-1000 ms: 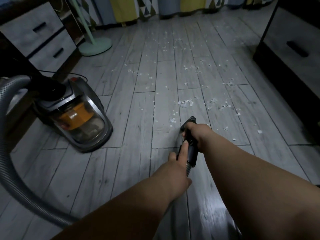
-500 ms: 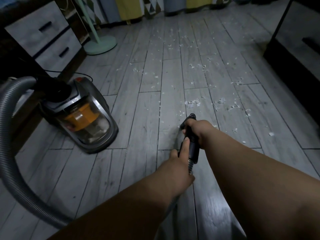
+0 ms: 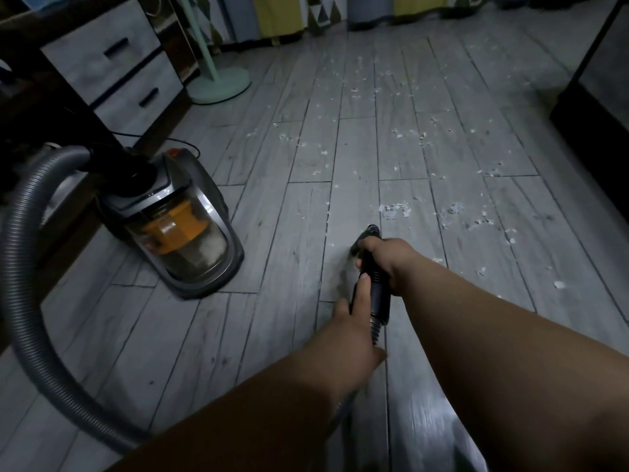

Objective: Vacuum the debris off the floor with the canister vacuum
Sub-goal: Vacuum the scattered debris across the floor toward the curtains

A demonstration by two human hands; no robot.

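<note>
I hold the black hose end point(image 3: 376, 287) with both hands. My right hand point(image 3: 391, 258) is in front, with its fingers curled round the tube close to the tip. My left hand point(image 3: 350, 332) is just behind it and wraps the back part, where the ribbed hose begins. Its thumb lies flat along the tube. The tip sticks out a little past my right hand.

The tube is long and thin. It runs from near me to far away and tips down toward the floor point(image 3: 272, 335). Its open tip points at a clump of white bits point(image 3: 394, 211) just ahead, in the middle of the floor.

There is one canister vacuum point(image 3: 183, 229), grey with an orange part inside its clear bin. It sits by the left edge of the floor, well apart from my hands. One grey ribbed hose point(image 3: 20, 253) loops out of its top and curves down to the near edge.

The white bits are too many to count. They spread toward the far edge and the right edge. Two grey drawers point(image 3: 119, 69) and one pale green round stand point(image 3: 221, 85) are near the far left corner.
</note>
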